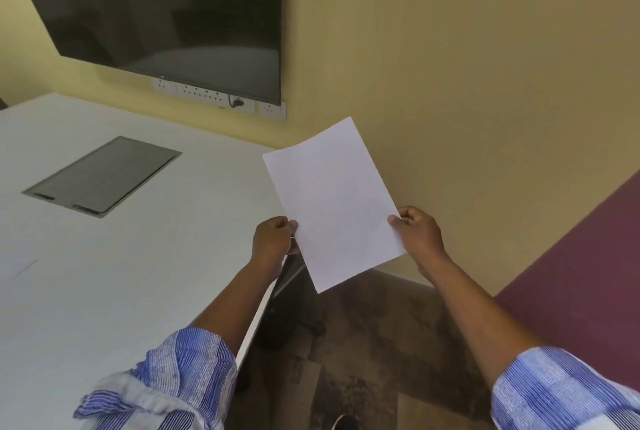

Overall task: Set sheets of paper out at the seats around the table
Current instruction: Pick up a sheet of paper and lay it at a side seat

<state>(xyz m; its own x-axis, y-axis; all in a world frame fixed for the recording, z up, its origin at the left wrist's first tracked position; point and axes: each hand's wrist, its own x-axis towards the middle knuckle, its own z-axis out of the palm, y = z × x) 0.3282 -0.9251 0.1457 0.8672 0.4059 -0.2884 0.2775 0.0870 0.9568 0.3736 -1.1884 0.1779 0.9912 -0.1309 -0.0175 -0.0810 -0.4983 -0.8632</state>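
I hold white paper [332, 201] in the air, just past the right edge of the white table [121, 273]. My left hand [273, 242] pinches its left edge and my right hand [420, 234] pinches its right edge. I cannot tell whether it is one sheet or a thin stack. Another white sheet [15, 267] lies flat on the table at the far left, barely visible against the tabletop.
A grey cable hatch [104, 176] is set into the tabletop. A dark wall screen [156, 7] hangs above a row of sockets [221, 97]. A yellow wall stands close ahead, a maroon wall [595, 273] at right. Brown floor and a dark chair part [291, 277] lie below the paper.
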